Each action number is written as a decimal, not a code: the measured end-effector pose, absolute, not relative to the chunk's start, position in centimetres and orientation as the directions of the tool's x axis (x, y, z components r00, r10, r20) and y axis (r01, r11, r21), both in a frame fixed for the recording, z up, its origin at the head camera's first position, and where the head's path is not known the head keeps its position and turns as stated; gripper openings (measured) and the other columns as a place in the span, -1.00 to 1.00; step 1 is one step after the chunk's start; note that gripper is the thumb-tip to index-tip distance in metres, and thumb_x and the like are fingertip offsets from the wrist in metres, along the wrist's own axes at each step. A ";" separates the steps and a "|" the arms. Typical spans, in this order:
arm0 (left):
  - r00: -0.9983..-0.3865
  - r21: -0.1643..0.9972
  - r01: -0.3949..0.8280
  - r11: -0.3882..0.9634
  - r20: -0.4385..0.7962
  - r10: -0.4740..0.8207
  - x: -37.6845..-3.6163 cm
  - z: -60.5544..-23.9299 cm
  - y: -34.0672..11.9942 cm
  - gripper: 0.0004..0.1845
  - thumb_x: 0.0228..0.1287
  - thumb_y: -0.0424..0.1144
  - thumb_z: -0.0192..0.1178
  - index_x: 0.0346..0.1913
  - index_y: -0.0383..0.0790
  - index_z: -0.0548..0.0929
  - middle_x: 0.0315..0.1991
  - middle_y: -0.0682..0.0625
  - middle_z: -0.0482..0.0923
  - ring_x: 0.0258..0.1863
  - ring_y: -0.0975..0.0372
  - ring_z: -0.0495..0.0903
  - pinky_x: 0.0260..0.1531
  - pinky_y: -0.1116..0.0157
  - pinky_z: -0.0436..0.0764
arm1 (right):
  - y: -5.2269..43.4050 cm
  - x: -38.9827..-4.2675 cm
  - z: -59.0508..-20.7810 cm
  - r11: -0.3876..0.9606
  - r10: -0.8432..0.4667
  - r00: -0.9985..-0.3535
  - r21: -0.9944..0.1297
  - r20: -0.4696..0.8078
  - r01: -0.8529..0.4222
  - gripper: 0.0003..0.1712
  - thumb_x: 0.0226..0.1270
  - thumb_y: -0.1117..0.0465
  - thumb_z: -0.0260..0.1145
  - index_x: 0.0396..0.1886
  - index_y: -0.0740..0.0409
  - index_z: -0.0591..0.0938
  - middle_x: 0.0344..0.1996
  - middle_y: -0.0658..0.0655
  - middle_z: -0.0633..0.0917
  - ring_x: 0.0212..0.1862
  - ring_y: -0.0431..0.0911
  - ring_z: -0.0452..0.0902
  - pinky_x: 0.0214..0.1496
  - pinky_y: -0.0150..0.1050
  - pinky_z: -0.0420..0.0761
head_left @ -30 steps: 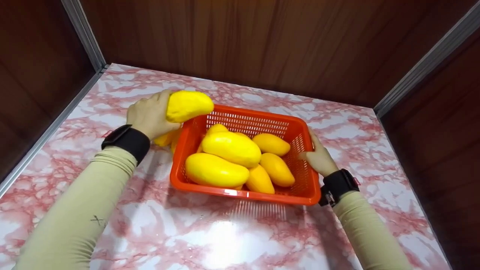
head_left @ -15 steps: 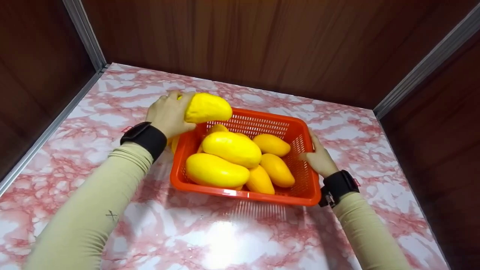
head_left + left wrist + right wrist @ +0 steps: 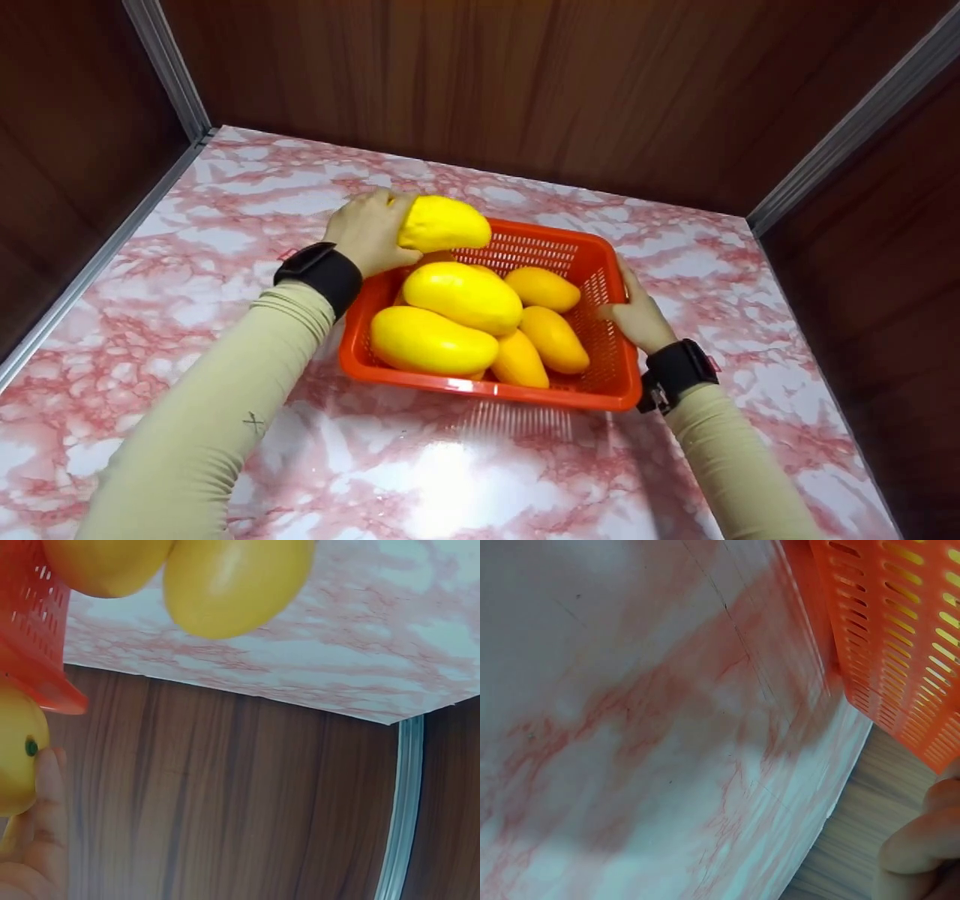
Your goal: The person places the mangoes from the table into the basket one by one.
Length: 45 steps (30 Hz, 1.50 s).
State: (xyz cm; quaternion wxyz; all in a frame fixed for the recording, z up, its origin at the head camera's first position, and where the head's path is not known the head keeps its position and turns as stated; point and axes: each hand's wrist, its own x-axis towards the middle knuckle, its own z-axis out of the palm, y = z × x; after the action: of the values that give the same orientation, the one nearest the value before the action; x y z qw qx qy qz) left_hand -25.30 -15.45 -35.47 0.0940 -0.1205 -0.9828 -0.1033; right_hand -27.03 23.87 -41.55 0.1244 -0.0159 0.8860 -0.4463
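Observation:
My left hand grips a yellow mango and holds it over the back left corner of the orange basket. In the left wrist view the same held mango shows at the left edge, with a fingertip against it. Several yellow mangoes lie piled in the basket. My right hand holds the basket's right rim, thumb inside and fingers along the outside. The right wrist view shows the basket wall and curled fingers.
The basket stands on a pink marbled table, walled by dark wood panels at the back and both sides. In the left wrist view, two more mangoes lie on the table beside the basket.
My left hand has carried the mango rightward, from beside the basket's left wall to above its back left corner. The right hand and the basket have stayed put.

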 end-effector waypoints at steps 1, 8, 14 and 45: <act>-0.951 0.171 0.266 0.949 0.209 0.229 -25.4 -35.5 -15.3 -0.15 0.08 0.12 0.35 0.39 -0.21 0.36 0.15 -0.35 0.49 0.05 -0.22 0.56 0.01 -0.14 0.58 | 23.9 -27.0 -41.6 0.602 -0.138 -0.969 -0.794 -0.205 0.083 0.20 0.12 0.32 0.24 0.61 -0.35 -0.22 0.38 0.43 0.35 0.18 0.20 0.46 0.08 -0.05 0.58; -0.944 0.157 0.301 0.941 0.187 0.271 -25.9 -35.8 -14.4 -0.22 0.11 0.10 0.38 0.28 -0.28 0.38 0.14 -0.33 0.53 0.04 -0.23 0.57 0.06 -0.10 0.57 | 23.9 -27.2 -41.7 0.602 -0.119 -0.966 -0.791 -0.230 0.114 0.19 0.12 0.32 0.22 0.61 -0.35 -0.21 0.38 0.39 0.35 0.15 0.18 0.48 0.04 -0.07 0.62; -0.945 0.156 0.311 0.937 0.153 0.288 -26.3 -35.8 -13.9 -0.23 0.15 0.10 0.38 0.29 -0.29 0.40 0.22 -0.33 0.49 0.14 -0.22 0.52 0.16 -0.10 0.51 | 23.8 -27.2 -41.6 0.597 -0.116 -0.966 -0.793 -0.232 0.119 0.18 0.14 0.32 0.21 0.61 -0.36 -0.22 0.37 0.41 0.36 0.14 0.16 0.49 0.03 -0.10 0.62; -0.934 0.255 0.340 0.905 -0.021 0.356 -27.3 -35.6 -10.8 -0.31 0.33 0.14 0.19 0.48 0.04 0.35 0.41 -0.30 0.27 0.35 -0.20 0.32 0.37 -0.11 0.26 | 24.0 -27.1 -41.5 0.564 -0.127 -0.969 -0.819 -0.214 0.106 0.18 0.12 0.35 0.23 0.61 -0.37 -0.17 0.38 0.39 0.36 0.15 0.16 0.48 0.03 -0.11 0.61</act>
State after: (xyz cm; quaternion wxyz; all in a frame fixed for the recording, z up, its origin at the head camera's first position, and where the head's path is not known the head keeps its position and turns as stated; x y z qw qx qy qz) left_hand -27.26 -10.75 -35.61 -0.0337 -0.1783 -0.9755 -0.1245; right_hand -27.13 23.98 -41.52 0.1252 -0.0060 0.8754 -0.4668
